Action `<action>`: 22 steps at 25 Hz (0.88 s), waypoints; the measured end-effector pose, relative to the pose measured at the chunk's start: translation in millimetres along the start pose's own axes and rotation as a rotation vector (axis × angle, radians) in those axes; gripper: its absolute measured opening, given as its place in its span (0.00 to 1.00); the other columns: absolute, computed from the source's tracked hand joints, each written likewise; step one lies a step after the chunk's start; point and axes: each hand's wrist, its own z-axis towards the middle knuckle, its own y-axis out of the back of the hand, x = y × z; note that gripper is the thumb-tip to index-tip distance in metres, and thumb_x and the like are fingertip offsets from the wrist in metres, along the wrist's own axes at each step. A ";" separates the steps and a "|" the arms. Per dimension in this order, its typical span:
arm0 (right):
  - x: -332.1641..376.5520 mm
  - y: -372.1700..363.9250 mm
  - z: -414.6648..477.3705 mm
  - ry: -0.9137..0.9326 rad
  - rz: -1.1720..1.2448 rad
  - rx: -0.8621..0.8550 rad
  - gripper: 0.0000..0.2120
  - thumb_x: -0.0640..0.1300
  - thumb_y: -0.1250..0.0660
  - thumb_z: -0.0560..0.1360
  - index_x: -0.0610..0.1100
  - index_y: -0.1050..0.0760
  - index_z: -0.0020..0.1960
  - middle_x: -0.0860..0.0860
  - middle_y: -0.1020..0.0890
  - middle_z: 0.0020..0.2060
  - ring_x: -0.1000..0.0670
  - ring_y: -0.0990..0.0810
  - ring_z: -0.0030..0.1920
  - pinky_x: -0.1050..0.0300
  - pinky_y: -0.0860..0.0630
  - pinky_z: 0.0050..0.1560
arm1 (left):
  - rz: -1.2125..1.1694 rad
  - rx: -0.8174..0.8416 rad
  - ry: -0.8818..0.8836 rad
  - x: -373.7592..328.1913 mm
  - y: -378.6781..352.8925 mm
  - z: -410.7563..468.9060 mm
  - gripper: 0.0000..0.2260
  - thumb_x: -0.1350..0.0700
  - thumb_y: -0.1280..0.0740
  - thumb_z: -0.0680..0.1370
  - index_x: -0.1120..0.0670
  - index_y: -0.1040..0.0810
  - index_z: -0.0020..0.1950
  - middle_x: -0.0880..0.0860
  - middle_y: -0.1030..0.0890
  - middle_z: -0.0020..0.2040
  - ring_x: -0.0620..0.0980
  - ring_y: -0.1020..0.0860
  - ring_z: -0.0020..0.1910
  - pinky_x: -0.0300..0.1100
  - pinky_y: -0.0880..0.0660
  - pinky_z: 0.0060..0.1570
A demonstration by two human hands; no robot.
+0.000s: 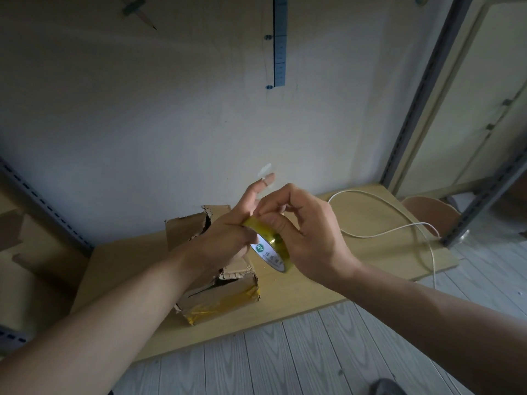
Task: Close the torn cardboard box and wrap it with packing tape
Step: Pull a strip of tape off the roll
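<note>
Left hand (228,238) grips the tape roll (269,255) steady at 2 o'clock of the torn box (228,297); right hand (310,232) pinches its rim, probably picking for the end.

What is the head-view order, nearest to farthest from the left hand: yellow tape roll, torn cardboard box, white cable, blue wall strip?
1. Yellow tape roll, in the left hand.
2. Torn cardboard box, beneath.
3. White cable, at right.
4. Blue wall strip, above.

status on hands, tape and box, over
Both busy: left hand grips tape roll, right hand picks at its rim. Torn cardboard box below, top gaping. Nothing blocking; white cable lies apart, right.
</note>
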 end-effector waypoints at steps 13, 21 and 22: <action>11.7 22.6 9.9 -0.078 0.096 0.035 0.06 0.34 0.29 0.74 0.44 0.20 0.45 0.49 0.17 0.38 0.42 0.18 0.40 0.40 0.21 0.44 | 0.231 0.042 -0.034 -8.3 32.0 -12.0 0.48 0.62 0.30 0.65 0.32 0.46 0.77 0.53 0.36 0.75 0.50 0.29 0.72 0.64 0.21 0.54; -33.7 16.5 -45.9 -0.289 -0.068 0.162 0.08 0.34 0.28 0.73 0.47 0.19 0.42 0.56 0.17 0.36 0.55 0.19 0.36 0.62 0.25 0.36 | 0.213 -0.179 -0.172 -23.0 37.6 -36.6 0.45 0.67 0.38 0.72 0.31 0.51 0.78 0.64 0.25 0.62 0.58 0.19 0.56 0.46 0.24 0.49; -42.5 16.2 -55.2 -0.318 -0.090 0.196 0.08 0.34 0.28 0.73 0.47 0.18 0.42 0.56 0.16 0.36 0.55 0.19 0.37 0.61 0.23 0.37 | 0.237 -0.162 -0.164 -22.4 35.1 -38.1 0.45 0.67 0.38 0.72 0.32 0.51 0.78 0.64 0.25 0.61 0.57 0.19 0.55 0.46 0.24 0.49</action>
